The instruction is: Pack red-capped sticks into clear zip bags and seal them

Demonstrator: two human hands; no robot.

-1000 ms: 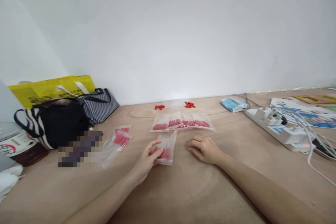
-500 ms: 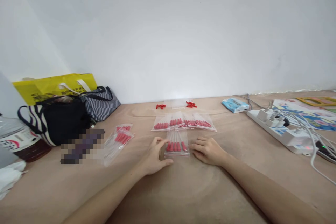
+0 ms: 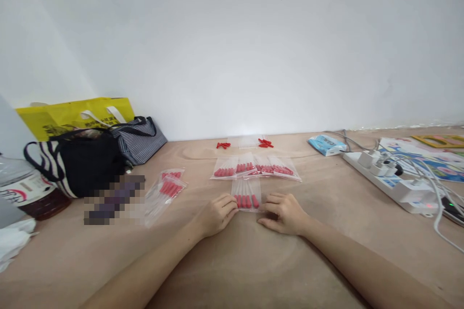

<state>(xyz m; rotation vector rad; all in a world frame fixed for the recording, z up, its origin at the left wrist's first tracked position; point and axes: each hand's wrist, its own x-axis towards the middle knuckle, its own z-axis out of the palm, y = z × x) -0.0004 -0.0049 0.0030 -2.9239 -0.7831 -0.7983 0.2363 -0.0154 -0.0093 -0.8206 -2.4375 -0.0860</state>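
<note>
A clear zip bag point(image 3: 246, 186) with several red-ended sticks inside lies flat in front of me, red ends toward me. My left hand point(image 3: 220, 213) is closed, its thumb and fingers pinching the bag's near left corner. At the near right corner, my right hand point(image 3: 284, 213) rests with its fingertips at the bag's edge. Its thumb is apart from the fingers, on the near side of the corner. Behind this bag, a row of similar filled zip bags point(image 3: 268, 169) overlaps, and its nearest edge meets the bag between my hands.
More filled bags point(image 3: 170, 186) lie to the left. Loose red pieces point(image 3: 266, 143) lie near the wall, with another cluster point(image 3: 223, 145) to their left. A blue tissue pack point(image 3: 326, 145) and a power strip point(image 3: 384, 178) with cables are at right; a black bag point(image 3: 87, 164) and bottle point(image 3: 32, 188) at left.
My left thumb and fingers have come together on the bag's near left corner. My right thumb has moved out toward the near right corner. The view has shifted slightly.
</note>
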